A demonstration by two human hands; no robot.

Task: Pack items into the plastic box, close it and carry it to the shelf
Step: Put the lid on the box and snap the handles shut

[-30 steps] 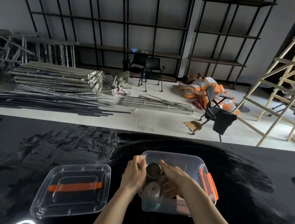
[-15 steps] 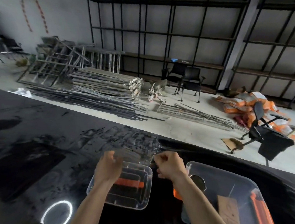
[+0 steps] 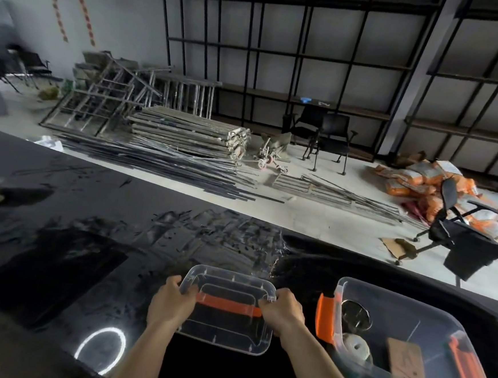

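Note:
A clear plastic lid [image 3: 225, 327] with an orange handle strip lies on the black table in front of me. My left hand [image 3: 170, 302] grips its left edge and my right hand [image 3: 283, 311] grips its right edge. To the right stands the open clear plastic box [image 3: 404, 317] with orange side latches. Inside it I see a round metal tin [image 3: 354, 316], a white tape roll [image 3: 356, 345] and a brown cardboard piece [image 3: 406, 371].
The glossy black table [image 3: 88, 250] reflects a ring light [image 3: 101, 350]. Beyond its far edge lie stacked metal bars [image 3: 186, 136] and rods on the floor. Black shelving [image 3: 311, 59] lines the back wall, with chairs [image 3: 329, 135] and orange sacks [image 3: 421, 178] in front.
Both hands left the box's inside, moved left to the lid and closed on its two side edges. My view swung left, so the box now sits at the right.

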